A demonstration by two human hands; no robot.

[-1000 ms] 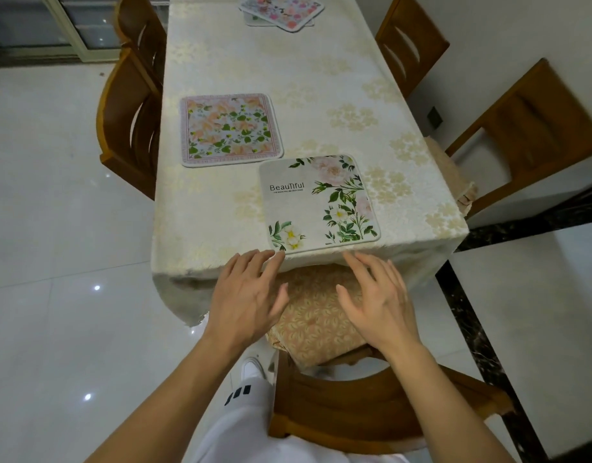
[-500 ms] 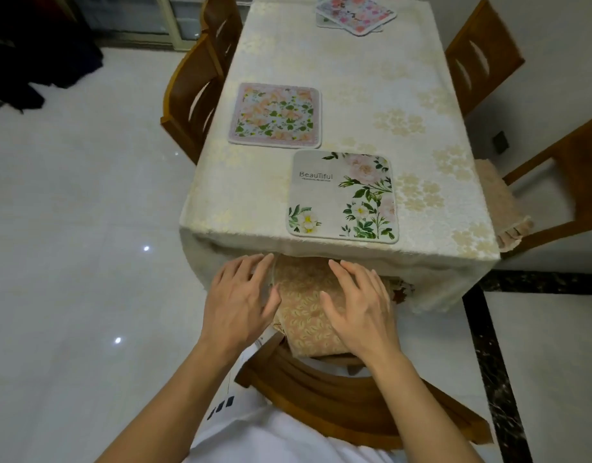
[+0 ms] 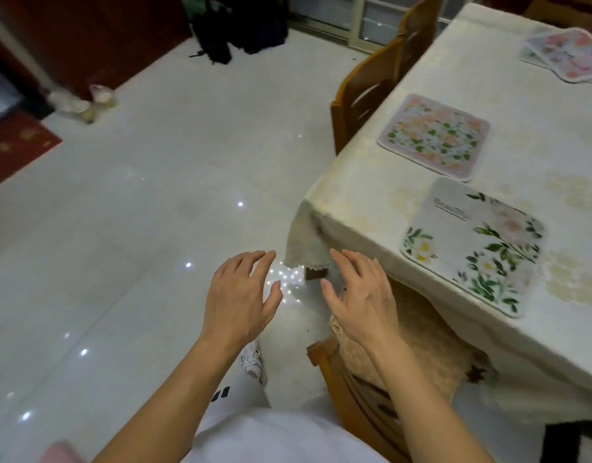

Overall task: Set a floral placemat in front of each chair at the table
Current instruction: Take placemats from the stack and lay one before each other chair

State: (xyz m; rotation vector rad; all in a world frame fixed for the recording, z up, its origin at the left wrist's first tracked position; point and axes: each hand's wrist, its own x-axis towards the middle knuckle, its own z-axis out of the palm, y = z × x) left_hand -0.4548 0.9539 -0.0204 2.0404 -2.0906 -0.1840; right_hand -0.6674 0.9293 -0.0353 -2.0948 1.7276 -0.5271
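A white placemat with green leaves and pale flowers (image 3: 475,245) lies at the near end of the table (image 3: 365,195), in front of a wooden chair with a beige cushion (image 3: 418,345). A pink floral placemat (image 3: 435,135) lies on the table's left side by another wooden chair (image 3: 368,85). A small stack of pink floral placemats (image 3: 568,53) rests farther up the table. My left hand (image 3: 241,299) hovers over the floor, fingers apart and holding nothing. My right hand (image 3: 361,295) hangs beside the table's corner, also holding nothing.
White glossy floor tiles (image 3: 137,228) spread to the left. Dark bags (image 3: 234,31) sit near a glass door at the back. Two jars (image 3: 87,101) stand by a red cabinet, beside a red rug (image 3: 17,145). The tablecloth's corner (image 3: 304,242) hangs down.
The view has swung left, so the table now sits at the right. Both hands have come away from the table's near edge and now hover off its corner, over the floor.
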